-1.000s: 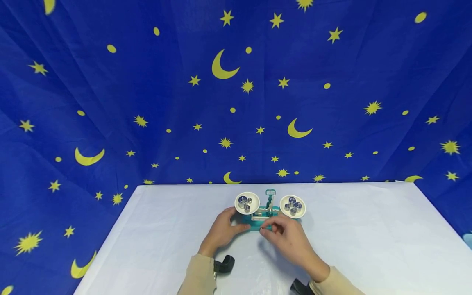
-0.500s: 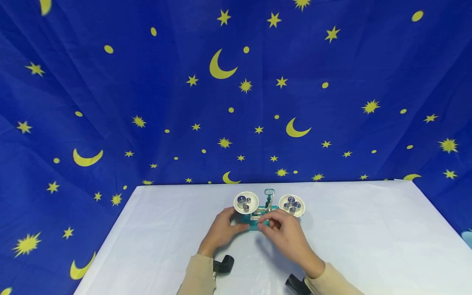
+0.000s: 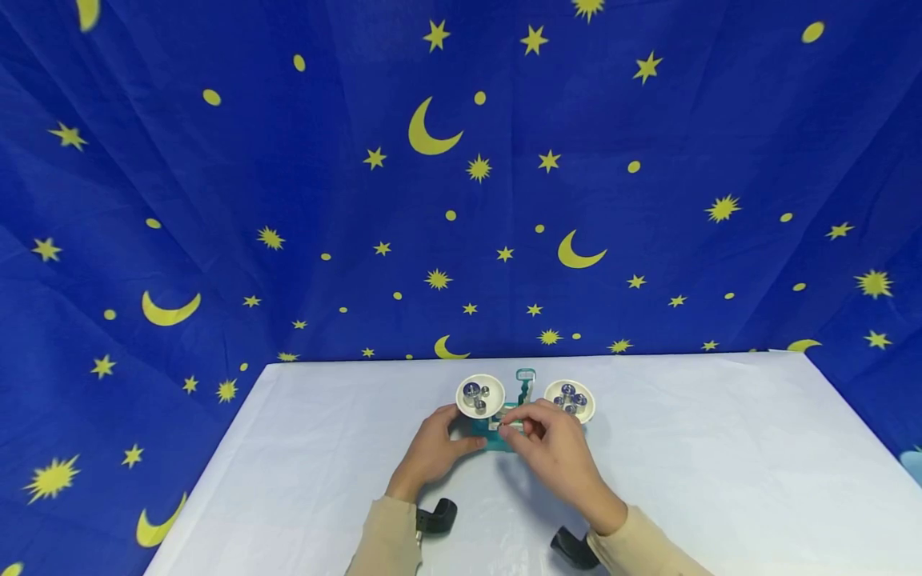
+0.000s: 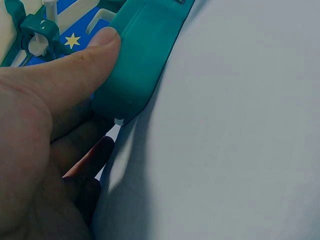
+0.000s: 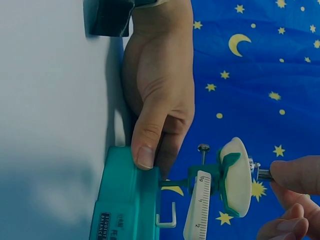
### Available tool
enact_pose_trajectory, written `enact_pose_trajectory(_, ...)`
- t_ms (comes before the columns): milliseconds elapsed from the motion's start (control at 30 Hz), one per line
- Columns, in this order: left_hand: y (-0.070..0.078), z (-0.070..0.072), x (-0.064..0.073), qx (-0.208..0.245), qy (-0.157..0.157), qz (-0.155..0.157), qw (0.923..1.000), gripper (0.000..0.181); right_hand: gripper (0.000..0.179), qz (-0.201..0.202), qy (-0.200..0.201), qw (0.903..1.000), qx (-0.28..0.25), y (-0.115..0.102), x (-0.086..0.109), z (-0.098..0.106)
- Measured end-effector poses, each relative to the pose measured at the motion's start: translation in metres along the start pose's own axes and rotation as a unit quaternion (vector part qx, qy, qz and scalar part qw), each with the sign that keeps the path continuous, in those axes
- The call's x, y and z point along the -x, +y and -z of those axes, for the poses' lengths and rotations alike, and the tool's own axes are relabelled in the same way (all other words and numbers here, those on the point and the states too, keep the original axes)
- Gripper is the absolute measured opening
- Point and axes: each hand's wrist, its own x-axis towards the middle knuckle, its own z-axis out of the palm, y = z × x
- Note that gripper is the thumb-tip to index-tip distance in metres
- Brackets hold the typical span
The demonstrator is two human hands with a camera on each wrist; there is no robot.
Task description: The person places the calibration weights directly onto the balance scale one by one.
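A teal student balance (image 3: 497, 445) with two white pans stands on the table. My left hand (image 3: 434, 450) holds the left end of its base, the thumb (image 4: 82, 70) lying on top in the left wrist view. My right hand (image 3: 558, 456) is in front of the beam, just right of the left pan (image 3: 494, 405). Between its thumb and index finger it pinches a small silver metal weight (image 5: 265, 174), seen beside the pan in the right wrist view. Three metal weights (image 3: 471, 390) sit in the left pan. Several more (image 3: 568, 390) stand in the right pan (image 3: 553, 391).
A white cloth covers the table (image 3: 720, 464). Behind it hangs a blue curtain (image 3: 346, 192) with yellow moons and stars. Black wrist devices (image 3: 438, 516) are strapped below both hands. The balance's teal pointer frame (image 3: 526, 376) rises between the pans.
My right hand has moved up and left across the front of the balance, closer to the left pan, with the weight still pinched. The left hand keeps its hold on the base.
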Motion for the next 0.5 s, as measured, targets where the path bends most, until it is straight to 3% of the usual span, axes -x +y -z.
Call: enact_pose_trajectory(500, 0.0021, 0.0005, 0.0001, 0.001, -0.004, 0.009, 0.9999, 0.066, 0.012, -0.002, 0.026, 0.9996, 0.012, -0.0003, -0.0072, -0.0041)
